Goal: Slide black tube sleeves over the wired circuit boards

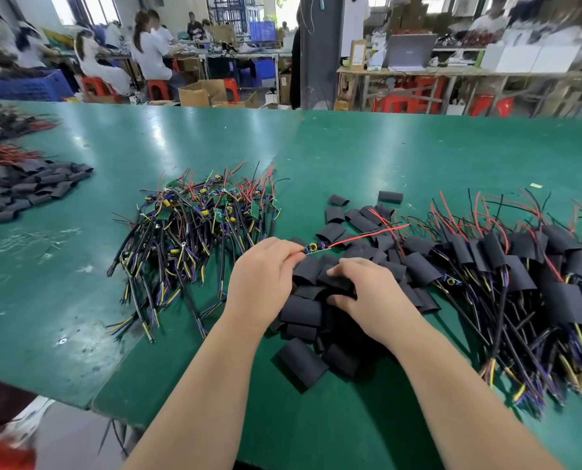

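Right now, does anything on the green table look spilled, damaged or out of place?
Nothing stands out. The bare wired boards, loose black sleeves and sleeved boards lie in three separate heaps. The left hand holds one wired board; the right hand rests on the sleeve heap.

Hands (313,283) amid black sleeves (303,313)

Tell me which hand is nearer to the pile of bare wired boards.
Left. The left hand lies just right of the pile of bare wired boards; the right hand lies farther right, on the loose black sleeves.
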`<move>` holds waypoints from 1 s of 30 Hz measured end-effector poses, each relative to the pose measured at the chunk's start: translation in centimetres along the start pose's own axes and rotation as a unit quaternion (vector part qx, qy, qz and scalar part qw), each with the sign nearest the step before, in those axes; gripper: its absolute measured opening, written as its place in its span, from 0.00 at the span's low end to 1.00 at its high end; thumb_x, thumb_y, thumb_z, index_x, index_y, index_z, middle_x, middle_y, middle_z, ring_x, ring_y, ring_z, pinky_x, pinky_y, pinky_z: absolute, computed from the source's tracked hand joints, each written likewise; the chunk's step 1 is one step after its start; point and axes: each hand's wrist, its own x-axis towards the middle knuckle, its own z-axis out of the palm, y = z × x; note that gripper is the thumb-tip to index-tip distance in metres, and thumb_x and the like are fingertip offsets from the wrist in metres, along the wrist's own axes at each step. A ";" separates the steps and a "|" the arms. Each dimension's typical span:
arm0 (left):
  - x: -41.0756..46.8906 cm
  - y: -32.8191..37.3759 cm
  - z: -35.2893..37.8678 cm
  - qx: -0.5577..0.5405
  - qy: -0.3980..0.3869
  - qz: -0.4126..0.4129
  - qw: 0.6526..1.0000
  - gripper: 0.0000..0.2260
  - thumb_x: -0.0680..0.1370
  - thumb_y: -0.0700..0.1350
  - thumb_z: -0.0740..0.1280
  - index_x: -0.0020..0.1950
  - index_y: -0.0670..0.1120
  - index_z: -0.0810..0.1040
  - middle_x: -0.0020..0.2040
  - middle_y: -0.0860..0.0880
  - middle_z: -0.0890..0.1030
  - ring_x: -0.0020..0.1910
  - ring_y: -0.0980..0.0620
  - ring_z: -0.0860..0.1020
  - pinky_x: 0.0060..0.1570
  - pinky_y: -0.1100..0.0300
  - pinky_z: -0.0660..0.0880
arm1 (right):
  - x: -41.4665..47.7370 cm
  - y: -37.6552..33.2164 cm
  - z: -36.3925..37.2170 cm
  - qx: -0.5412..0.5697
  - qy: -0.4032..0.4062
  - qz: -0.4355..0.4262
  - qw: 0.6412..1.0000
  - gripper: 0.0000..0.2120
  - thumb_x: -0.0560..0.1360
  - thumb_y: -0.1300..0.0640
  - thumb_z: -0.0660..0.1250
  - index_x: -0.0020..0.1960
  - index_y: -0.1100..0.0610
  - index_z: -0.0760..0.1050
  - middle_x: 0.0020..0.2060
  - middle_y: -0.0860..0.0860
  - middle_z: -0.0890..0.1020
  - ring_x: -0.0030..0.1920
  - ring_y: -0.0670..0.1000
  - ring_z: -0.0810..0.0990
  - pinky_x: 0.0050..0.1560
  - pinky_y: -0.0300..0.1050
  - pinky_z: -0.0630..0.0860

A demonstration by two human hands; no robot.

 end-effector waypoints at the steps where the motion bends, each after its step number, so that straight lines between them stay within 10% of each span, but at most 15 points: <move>1: -0.1 0.0 0.0 -0.008 0.005 -0.004 1.000 0.03 0.74 0.35 0.70 0.46 0.39 0.84 0.41 0.47 0.83 0.41 0.48 0.80 0.46 0.60 0.74 | 0.0 0.0 -0.1 0.003 0.003 0.005 1.000 0.14 0.73 0.57 0.72 0.58 0.56 0.77 0.56 0.50 0.76 0.59 0.52 0.74 0.55 0.35 0.64; 9: -0.3 -0.2 0.1 -0.038 0.047 -0.015 0.998 0.05 0.73 0.35 0.70 0.46 0.42 0.84 0.42 0.51 0.83 0.43 0.59 0.77 0.46 0.72 0.71 | -0.2 0.1 -0.7 -0.099 0.053 0.046 0.993 0.14 0.70 0.44 0.72 0.40 0.51 0.71 0.35 0.46 0.69 0.43 0.51 0.69 0.40 0.45 0.64; 16: -0.5 0.4 0.5 -0.047 0.067 -0.025 0.996 0.05 0.74 0.37 0.69 0.46 0.43 0.84 0.41 0.55 0.81 0.42 0.59 0.76 0.43 0.73 0.70 | -0.4 1.2 -1.0 0.110 0.154 0.075 0.979 0.14 0.67 0.49 0.77 0.41 0.50 0.72 0.32 0.44 0.79 0.39 0.47 0.79 0.42 0.38 0.73; 20: -0.5 0.6 0.5 -0.058 0.080 -0.017 0.995 0.06 0.74 0.39 0.67 0.46 0.43 0.83 0.42 0.58 0.79 0.43 0.61 0.76 0.44 0.73 0.71 | -0.3 2.1 -2.1 0.464 0.270 0.144 0.831 0.24 0.71 0.57 0.74 0.61 0.41 0.68 0.40 0.48 0.81 0.38 0.47 0.83 0.37 0.32 0.75; 26: -0.5 0.5 0.7 -0.060 0.081 0.000 0.995 0.05 0.74 0.39 0.67 0.46 0.43 0.83 0.41 0.59 0.78 0.42 0.63 0.75 0.45 0.75 0.69 | -0.4 3.6 -4.3 0.810 0.254 0.149 0.508 0.11 0.76 0.52 0.65 0.54 0.57 0.72 0.44 0.55 0.81 0.50 0.52 0.85 0.39 0.37 0.77; 30: -0.5 0.4 0.7 -0.060 0.079 0.008 0.995 0.05 0.74 0.39 0.67 0.46 0.43 0.83 0.42 0.59 0.78 0.42 0.62 0.76 0.44 0.73 0.70 | -0.4 3.6 -4.7 0.846 0.255 0.138 0.447 0.14 0.73 0.51 0.67 0.54 0.59 0.75 0.44 0.56 0.86 0.51 0.50 0.84 0.38 0.36 0.78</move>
